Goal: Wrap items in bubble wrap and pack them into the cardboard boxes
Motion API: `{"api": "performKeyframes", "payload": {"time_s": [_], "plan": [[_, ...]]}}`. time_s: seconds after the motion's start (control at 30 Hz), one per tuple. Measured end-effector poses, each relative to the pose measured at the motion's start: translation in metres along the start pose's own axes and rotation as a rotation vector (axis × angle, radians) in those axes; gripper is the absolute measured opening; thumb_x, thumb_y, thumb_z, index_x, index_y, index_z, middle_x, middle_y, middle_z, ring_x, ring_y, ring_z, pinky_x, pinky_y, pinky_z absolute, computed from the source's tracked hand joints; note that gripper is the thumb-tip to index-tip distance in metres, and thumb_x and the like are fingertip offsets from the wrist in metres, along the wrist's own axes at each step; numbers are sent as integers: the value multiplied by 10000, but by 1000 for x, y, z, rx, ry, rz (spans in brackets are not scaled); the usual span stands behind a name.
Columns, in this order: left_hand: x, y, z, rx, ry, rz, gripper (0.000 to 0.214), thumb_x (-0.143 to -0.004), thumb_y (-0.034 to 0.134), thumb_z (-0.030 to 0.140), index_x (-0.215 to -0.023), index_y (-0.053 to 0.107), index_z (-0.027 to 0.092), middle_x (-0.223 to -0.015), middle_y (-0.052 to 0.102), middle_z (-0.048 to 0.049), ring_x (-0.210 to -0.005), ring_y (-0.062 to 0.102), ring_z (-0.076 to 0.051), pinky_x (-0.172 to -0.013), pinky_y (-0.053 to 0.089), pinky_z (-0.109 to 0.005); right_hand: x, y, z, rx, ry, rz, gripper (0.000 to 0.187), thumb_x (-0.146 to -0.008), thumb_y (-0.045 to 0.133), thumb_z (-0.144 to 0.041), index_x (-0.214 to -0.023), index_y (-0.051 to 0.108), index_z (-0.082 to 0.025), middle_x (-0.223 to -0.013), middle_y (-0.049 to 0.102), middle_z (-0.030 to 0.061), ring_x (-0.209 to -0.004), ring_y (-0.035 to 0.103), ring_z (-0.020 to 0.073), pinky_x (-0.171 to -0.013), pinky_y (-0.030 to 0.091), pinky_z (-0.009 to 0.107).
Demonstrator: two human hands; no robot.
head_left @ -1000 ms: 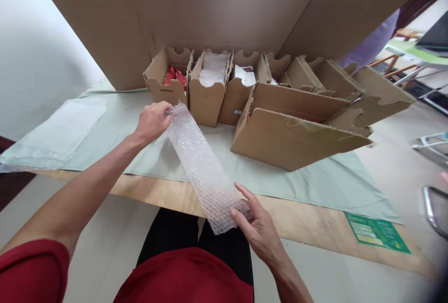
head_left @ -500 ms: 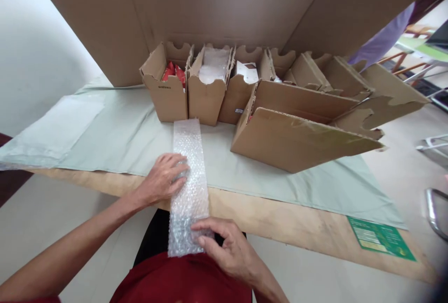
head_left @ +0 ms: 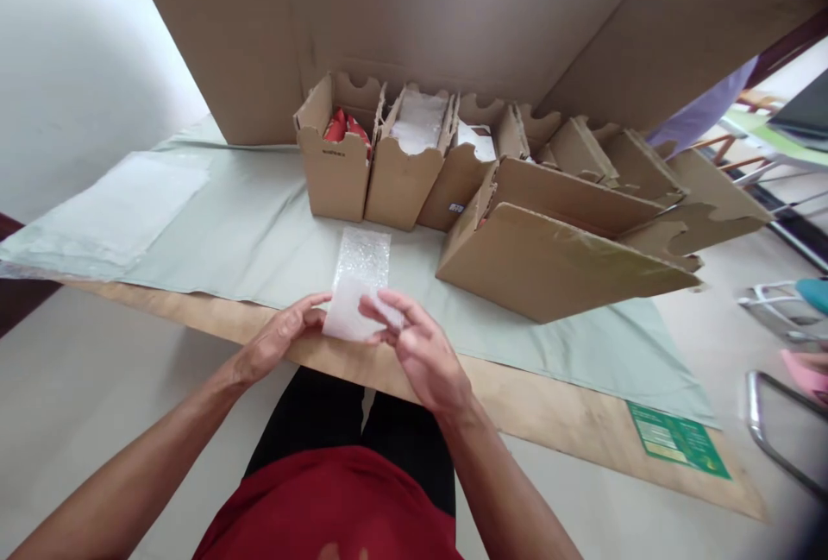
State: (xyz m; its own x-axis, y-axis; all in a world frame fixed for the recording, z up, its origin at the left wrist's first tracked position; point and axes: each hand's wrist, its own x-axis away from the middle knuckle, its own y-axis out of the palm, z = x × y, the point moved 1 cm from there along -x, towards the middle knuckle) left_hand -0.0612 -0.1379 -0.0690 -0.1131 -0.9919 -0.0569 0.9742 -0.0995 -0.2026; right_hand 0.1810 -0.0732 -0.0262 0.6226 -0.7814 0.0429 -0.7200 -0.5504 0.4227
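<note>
A strip of clear bubble wrap point(head_left: 363, 260) lies on the cloth at the table's front edge. Its near end is folded up and over, making a whitish flap toward me. My right hand point(head_left: 423, 353) pinches the flap at its right side, the fingers slightly blurred. At the left edge of the fold, my left hand point(head_left: 278, 344) has its fingertips against the wrap, gripping it lightly. Whether anything lies inside the fold I cannot tell.
Cardboard bins point(head_left: 336, 185) stand in a row behind the wrap, holding red packets, clear plastic and a white box. A larger bin point(head_left: 562, 262) sits at right. Flat plastic sheets point(head_left: 122, 206) lie at left. A green label point(head_left: 679, 439) is on the table edge.
The bubble wrap's near end, which hung over the table edge, is now folded up and away from me. My right hand has moved forward with it; my left hand has shifted back slightly.
</note>
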Motion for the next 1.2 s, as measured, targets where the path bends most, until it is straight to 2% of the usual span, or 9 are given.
{"api": "performKeyframes", "payload": {"time_s": [0.13, 0.27, 0.53, 0.63, 0.7, 0.77, 0.87, 1.03, 1.2], "plan": [[-9, 17, -3, -101, -69, 284, 653, -999, 514, 462, -1567, 396, 163, -1003, 758, -85, -992, 725, -238, -969, 550, -420, -49, -7, 16, 4, 58, 141, 643, -809, 746, -480, -1392, 575, -271, -1497, 607, 120, -1402, 547, 313, -991, 550, 435], [-12, 33, 0, -456, 42, 476, 517, -945, 558, 309, -1451, 548, 200, -861, 710, -27, -886, 680, -218, -957, 529, -417, -62, -14, 30, 40, 103, 170, 970, -763, 800, -465, -1601, 338, -303, -1517, 574, 131, -1392, 556, 306, -1024, 538, 455], [-10, 40, -1, -879, 151, 499, 320, -959, 536, 193, -1226, 708, 219, -990, 712, -96, -938, 649, -259, -886, 526, -433, -58, -15, 33, 41, 90, 174, 1112, -763, 829, -430, -1661, 176, -352, -1620, 430, 143, -1388, 563, 300, -1051, 537, 437], [-8, 40, 1, -940, 216, 483, 372, -933, 559, 177, -1282, 684, 202, -1379, 612, -183, -1263, 588, -334, -1032, 502, -500, -61, -16, 34, 30, 92, 165, 1052, -769, 827, -427, -1640, 244, -336, -1644, 398, 152, -1394, 559, 310, -1064, 531, 457], [-7, 40, 3, -943, 272, 357, 391, -932, 572, 200, -1312, 659, 208, -1498, 555, -181, -1394, 517, -349, -1122, 447, -535, -60, -16, 33, 58, 85, 142, 930, -796, 800, -432, -1598, 344, -321, -1646, 404, 146, -1401, 554, 315, -1070, 531, 473], [-7, 38, 4, -953, 276, 226, 394, -931, 582, 239, -1320, 642, 216, -1482, 594, -163, -1389, 537, -339, -1165, 401, -554, -53, -16, 31, 174, 47, 106, 717, -856, 740, -425, -1514, 482, -303, -1623, 452, 127, -1415, 541, 314, -1082, 525, 491], [-8, 34, 5, -984, 249, 153, 432, -920, 594, 266, -1343, 615, 183, -1443, 635, -170, -1344, 578, -335, -1175, 377, -558, -35, -16, 28, 611, -123, 4, 441, -925, 665, -335, -1362, 641, -281, -1553, 551, 99, -1443, 508, 299, -1170, 444, 530], [-12, 32, 6, -1011, 282, 171, 442, -900, 606, 245, -1332, 616, 156, -1378, 670, -172, -1275, 612, -333, -1129, 420, -532, -14, -17, 34, 1320, -382, -198, 405, -917, 666, -189, -1320, 680, -211, -1494, 603, 163, -1444, 492, 353, -1157, 433, 583], [-13, 33, 8, -979, 335, 221, 278, -926, 554, 168, -1164, 696, 145, -1287, 714, -166, -1185, 654, -326, -1054, 481, -517, -23, -18, 35, 1457, -491, -162, 308, -977, 527, -70, -1211, 714, -144, -1268, 741, 175, -1190, 680, 310, -995, 535, 482]]}}
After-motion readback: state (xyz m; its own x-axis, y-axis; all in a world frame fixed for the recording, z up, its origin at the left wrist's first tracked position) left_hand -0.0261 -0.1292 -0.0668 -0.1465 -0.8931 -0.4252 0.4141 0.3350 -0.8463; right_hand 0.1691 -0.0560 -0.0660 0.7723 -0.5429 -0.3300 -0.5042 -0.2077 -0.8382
